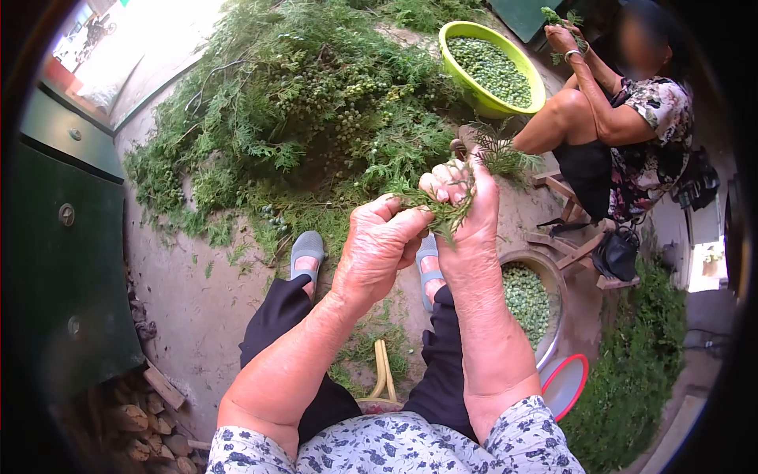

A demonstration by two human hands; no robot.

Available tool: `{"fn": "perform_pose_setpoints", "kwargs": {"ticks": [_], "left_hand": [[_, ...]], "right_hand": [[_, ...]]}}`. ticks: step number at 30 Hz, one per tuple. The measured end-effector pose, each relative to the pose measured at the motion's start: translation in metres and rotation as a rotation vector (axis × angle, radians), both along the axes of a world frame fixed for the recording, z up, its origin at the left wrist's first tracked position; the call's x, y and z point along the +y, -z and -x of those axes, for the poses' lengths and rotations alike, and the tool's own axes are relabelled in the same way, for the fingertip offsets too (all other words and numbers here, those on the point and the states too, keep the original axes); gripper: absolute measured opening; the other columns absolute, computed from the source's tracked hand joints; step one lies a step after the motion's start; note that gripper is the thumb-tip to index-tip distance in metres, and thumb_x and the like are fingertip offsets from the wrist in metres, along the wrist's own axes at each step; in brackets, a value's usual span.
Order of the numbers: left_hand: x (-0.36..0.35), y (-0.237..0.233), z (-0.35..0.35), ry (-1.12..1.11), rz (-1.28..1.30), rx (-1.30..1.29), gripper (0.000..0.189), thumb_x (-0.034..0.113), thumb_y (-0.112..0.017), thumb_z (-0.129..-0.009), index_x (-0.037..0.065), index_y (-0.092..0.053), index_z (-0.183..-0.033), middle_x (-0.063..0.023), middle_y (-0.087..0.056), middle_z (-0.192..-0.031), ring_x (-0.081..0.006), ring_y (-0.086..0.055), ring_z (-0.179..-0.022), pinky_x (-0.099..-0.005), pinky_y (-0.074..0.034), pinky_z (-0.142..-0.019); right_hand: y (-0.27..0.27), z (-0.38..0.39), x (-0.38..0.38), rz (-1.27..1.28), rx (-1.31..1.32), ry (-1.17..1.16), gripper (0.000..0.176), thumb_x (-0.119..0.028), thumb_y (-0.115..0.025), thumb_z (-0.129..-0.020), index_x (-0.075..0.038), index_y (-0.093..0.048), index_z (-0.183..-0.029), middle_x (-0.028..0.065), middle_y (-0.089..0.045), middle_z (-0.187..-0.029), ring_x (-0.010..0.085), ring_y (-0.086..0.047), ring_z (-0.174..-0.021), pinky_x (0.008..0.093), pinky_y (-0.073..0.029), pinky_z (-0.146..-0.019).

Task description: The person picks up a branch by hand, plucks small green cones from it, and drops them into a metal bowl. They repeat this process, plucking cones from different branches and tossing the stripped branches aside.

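A green conifer sprig (452, 212) with flat, scaly leaves stretches between my two hands in front of my knees. My left hand (377, 246) pinches its left end between thumb and fingers. Palm up and fingers curled, my right hand (471, 201) holds the other part, and leafy tips stick out past the fingers. Just below my right forearm stands a round metal basin (559, 296) with many small green cones in it. Beyond my hands lies a big heap of cut conifer branches (300, 118) bearing clusters of similar cones.
A yellow-green basin (542, 95) full of green cones stands at the back. To its right, another person (632, 134) sits holding a sprig. A red-rimmed bowl (583, 371) leans by my right elbow. Dark green cabinets (67, 268) and firewood (130, 419) line the left.
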State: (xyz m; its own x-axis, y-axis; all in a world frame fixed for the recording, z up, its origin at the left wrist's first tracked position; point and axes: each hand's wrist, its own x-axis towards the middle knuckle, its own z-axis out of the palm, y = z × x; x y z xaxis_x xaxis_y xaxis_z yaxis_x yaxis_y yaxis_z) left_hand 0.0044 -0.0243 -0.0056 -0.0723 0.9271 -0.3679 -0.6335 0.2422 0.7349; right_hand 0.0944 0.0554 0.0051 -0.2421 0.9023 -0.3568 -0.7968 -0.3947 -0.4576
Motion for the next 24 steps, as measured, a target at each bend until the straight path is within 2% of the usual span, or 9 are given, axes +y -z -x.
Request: {"fn": "perform_pose_setpoints", "kwargs": {"ticks": [1, 3, 7, 10, 14, 15, 17, 19, 24], "left_hand": [[0.000, -0.001, 0.001, -0.001, 0.001, -0.067, 0.011, 0.010, -0.062, -0.079, 0.004, -0.054, -0.077, 0.0010, -0.049, -0.062, -0.0043, -0.038, -0.044, -0.0187, -0.026, -0.038], [0.001, -0.004, 0.003, 0.001, 0.001, -0.135, 0.014, 0.011, -0.064, -0.078, 0.005, -0.052, -0.073, 0.0001, -0.050, -0.061, -0.0044, -0.039, -0.043, -0.0186, -0.026, -0.036], [-0.001, 0.000, 0.004, 0.009, -0.001, -0.262, 0.012, 0.014, -0.061, -0.079, 0.004, -0.053, -0.080, -0.0049, -0.053, -0.068, -0.0079, -0.043, -0.047, -0.0201, -0.030, -0.038], [0.001, 0.002, 0.008, -0.026, -0.029, -0.381, 0.016, 0.014, -0.057, -0.078, 0.004, -0.050, -0.089, -0.0101, -0.055, -0.074, -0.0120, -0.046, -0.050, -0.0220, -0.033, -0.039], [0.004, 0.003, 0.014, -0.077, -0.057, -0.420, 0.026, 0.010, -0.053, -0.075, 0.003, -0.045, -0.099, -0.0162, -0.057, -0.080, -0.0171, -0.049, -0.052, -0.0242, -0.036, -0.039], [0.004, 0.003, 0.015, -0.086, -0.070, -0.425, 0.026, 0.009, -0.052, -0.074, 0.002, -0.046, -0.099, -0.0170, -0.058, -0.082, -0.0174, -0.050, -0.052, -0.0244, -0.036, -0.040], [0.004, -0.002, 0.015, -0.098, -0.058, -0.382, 0.026, 0.009, -0.052, -0.074, 0.002, -0.047, -0.098, -0.0164, -0.058, -0.082, -0.0170, -0.050, -0.053, -0.0241, -0.036, -0.040], [0.003, -0.004, 0.014, -0.111, -0.046, -0.339, 0.025, 0.009, -0.052, -0.075, 0.002, -0.047, -0.098, -0.0158, -0.058, -0.082, -0.0167, -0.050, -0.053, -0.0238, -0.036, -0.040], [0.001, 0.000, 0.013, -0.065, 0.009, -0.203, 0.021, 0.009, -0.051, -0.074, 0.004, -0.049, -0.095, -0.0133, -0.057, -0.084, -0.0158, -0.050, -0.056, -0.0235, -0.036, -0.042]], "right_hand": [[0.012, -0.005, 0.004, -0.021, 0.191, -0.084, 0.033, -0.026, -0.034, -0.095, -0.010, -0.037, -0.067, -0.0033, -0.030, -0.049, 0.0108, -0.031, -0.042, 0.0283, -0.034, -0.044], [0.012, -0.008, 0.007, -0.018, 0.223, -0.133, 0.035, -0.028, -0.034, -0.096, -0.011, -0.037, -0.065, -0.0033, -0.029, -0.049, 0.0108, -0.030, -0.042, 0.0274, -0.033, -0.045], [0.008, -0.011, 0.005, -0.002, 0.510, -0.237, 0.040, -0.034, -0.036, -0.096, -0.012, -0.035, -0.062, -0.0028, -0.029, -0.047, 0.0111, -0.030, -0.042, 0.0254, -0.033, -0.049], [0.018, -0.015, 0.013, -0.092, 0.594, -0.260, 0.042, -0.034, -0.037, -0.096, -0.013, -0.035, -0.060, -0.0030, -0.031, -0.049, 0.0106, -0.031, -0.044, 0.0255, -0.033, -0.051], [0.011, -0.015, 0.010, -0.139, 0.593, -0.226, 0.038, -0.033, -0.038, -0.095, -0.010, -0.040, -0.065, -0.0021, -0.036, -0.054, 0.0111, -0.036, -0.049, 0.0255, -0.037, -0.057], [0.010, -0.015, 0.010, -0.100, 0.562, -0.188, 0.035, -0.032, -0.039, -0.095, -0.008, -0.042, -0.070, -0.0010, -0.039, -0.057, 0.0122, -0.041, -0.053, 0.0267, -0.041, -0.063], [0.008, -0.013, 0.008, -0.061, 0.530, -0.151, 0.033, -0.031, -0.040, -0.095, -0.006, -0.044, -0.075, 0.0001, -0.042, -0.061, 0.0133, -0.045, -0.057, 0.0278, -0.044, -0.069], [0.005, -0.012, 0.004, -0.111, 0.340, -0.087, 0.027, -0.027, -0.043, -0.094, -0.002, -0.045, -0.085, 0.0024, -0.045, -0.065, 0.0160, -0.051, -0.066, 0.0325, -0.046, -0.084], [0.015, -0.012, 0.007, -0.106, 0.390, -0.094, 0.024, -0.023, -0.043, -0.094, 0.000, -0.045, -0.087, 0.0031, -0.045, -0.066, 0.0171, -0.053, -0.069, 0.0355, -0.045, -0.091]]}}
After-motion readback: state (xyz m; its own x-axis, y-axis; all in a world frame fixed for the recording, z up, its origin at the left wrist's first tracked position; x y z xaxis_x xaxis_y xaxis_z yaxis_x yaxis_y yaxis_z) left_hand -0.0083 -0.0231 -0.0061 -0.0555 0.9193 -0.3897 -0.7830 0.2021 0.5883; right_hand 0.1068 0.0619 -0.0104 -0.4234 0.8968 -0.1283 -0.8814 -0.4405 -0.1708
